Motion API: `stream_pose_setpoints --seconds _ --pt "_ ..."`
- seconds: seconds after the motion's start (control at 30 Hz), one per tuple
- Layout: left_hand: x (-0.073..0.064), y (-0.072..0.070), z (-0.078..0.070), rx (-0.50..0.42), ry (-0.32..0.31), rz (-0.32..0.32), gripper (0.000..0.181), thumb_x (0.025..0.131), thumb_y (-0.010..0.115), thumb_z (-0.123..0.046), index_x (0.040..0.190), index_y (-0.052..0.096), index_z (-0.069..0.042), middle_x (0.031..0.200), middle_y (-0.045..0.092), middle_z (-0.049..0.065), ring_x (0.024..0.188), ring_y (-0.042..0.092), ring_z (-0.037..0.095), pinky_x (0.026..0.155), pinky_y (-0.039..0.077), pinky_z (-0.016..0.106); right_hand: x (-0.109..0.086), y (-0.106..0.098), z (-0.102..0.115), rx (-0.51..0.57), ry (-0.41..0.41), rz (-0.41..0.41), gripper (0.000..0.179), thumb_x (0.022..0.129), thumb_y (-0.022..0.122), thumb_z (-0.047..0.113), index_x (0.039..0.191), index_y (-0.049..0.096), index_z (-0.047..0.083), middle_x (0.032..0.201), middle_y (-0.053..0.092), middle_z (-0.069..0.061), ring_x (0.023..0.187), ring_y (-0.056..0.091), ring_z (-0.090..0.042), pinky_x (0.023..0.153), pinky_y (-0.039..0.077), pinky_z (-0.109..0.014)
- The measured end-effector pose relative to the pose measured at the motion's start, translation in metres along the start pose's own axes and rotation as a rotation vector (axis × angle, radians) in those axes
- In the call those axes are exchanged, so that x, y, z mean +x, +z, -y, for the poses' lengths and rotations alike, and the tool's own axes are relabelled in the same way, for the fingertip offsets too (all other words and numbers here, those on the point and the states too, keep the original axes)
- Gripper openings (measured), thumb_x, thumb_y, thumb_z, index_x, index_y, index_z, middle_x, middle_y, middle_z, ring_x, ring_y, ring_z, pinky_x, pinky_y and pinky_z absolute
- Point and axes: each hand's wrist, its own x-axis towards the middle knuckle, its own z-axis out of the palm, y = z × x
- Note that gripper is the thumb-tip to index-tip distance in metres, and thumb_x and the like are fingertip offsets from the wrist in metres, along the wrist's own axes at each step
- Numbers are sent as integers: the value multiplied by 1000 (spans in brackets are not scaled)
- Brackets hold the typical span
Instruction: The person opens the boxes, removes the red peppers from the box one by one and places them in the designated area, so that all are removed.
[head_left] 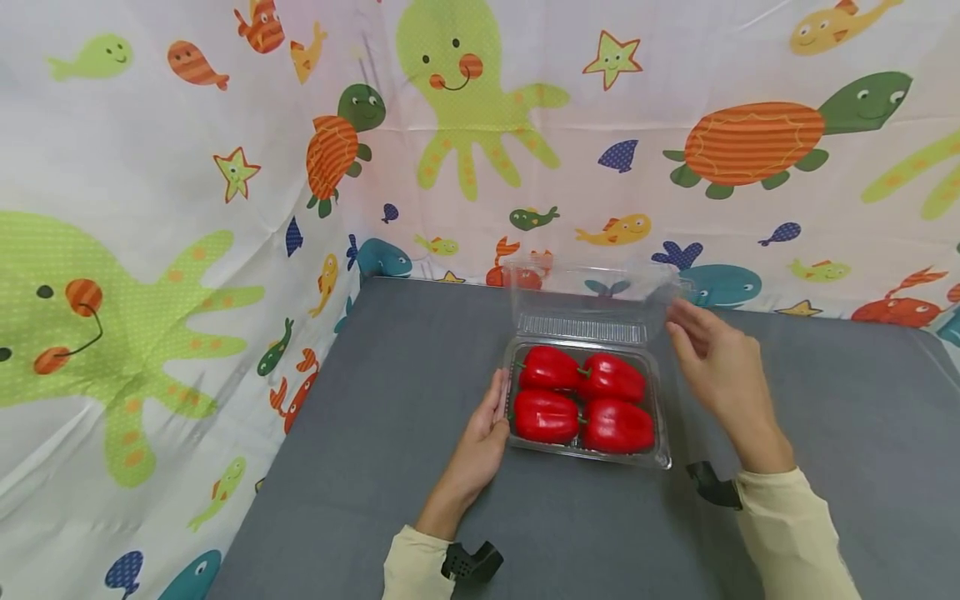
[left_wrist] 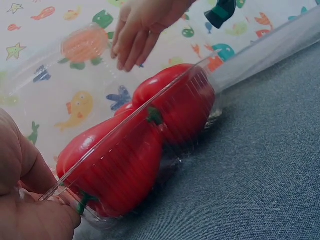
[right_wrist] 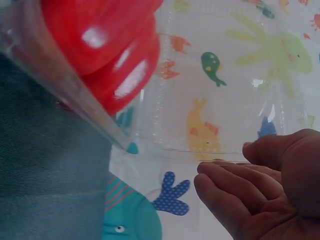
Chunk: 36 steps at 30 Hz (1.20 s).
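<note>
A clear plastic clamshell container [head_left: 588, 453] lies on the grey table with its lid [head_left: 585, 293] raised at the back. Several red bell peppers [head_left: 615, 427] with green stems fill its base. My left hand [head_left: 476, 446] grips the container's left side, thumb at the front rim; in the left wrist view the left hand [left_wrist: 35, 195] pinches the wall beside a pepper [left_wrist: 117, 170]. At the lid's right edge is my right hand [head_left: 720, 375], fingers extended and thumb apart. The right wrist view shows the lid edge [right_wrist: 185, 152] running between the right hand's [right_wrist: 265, 185] thumb and fingers.
A grey cloth covers the table [head_left: 360, 467]. Behind and to the left hangs a white curtain [head_left: 285, 133] printed with sea animals, and the raised lid stands close to it. Each wrist carries a black camera mount [head_left: 472, 562].
</note>
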Motion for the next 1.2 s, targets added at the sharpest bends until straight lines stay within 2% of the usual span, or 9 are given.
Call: stream_pose_setpoints --seconds 0.17,0.5,0.8,1.03,1.2 --pt "1 0 0 -1 2 0 72 106 31 9 169 1 -5 178 6 2 163 6 15 128 12 32 1 7 -6 30 39 101 58 107 63 22 158 46 2 147 58 -26 126 63 -48 95 54 -58" --pt "2 -2 1 16 1 -2 71 106 31 9 169 1 -5 178 6 2 163 6 17 129 14 36 7 14 -21 91 38 258 73 106 65 26 164 31 -2 158 46 -26 138 54 -47 99 49 -51" --pt "2 -1 1 -3 -4 2 71 107 31 9 170 2 -7 178 7 1 163 8 15 128 15 34 12 16 -29 79 15 303 77 106 65 29 163 28 -6 157 45 -29 137 53 -48 102 49 -55" --pt "2 -1 1 -15 -6 -12 71 106 32 9 170 3 -5 178 8 3 163 8 17 128 15 34 17 18 -32 74 48 354 79 106 65 31 164 25 -5 159 42 -29 138 52 -48 102 48 -54" --pt "3 0 2 -21 -6 -8 71 106 30 10 169 1 -5 178 7 4 163 7 17 128 13 32 20 21 -34 94 75 395 81 107 63 32 164 22 -7 160 39 -31 140 50 -50 104 48 -57"
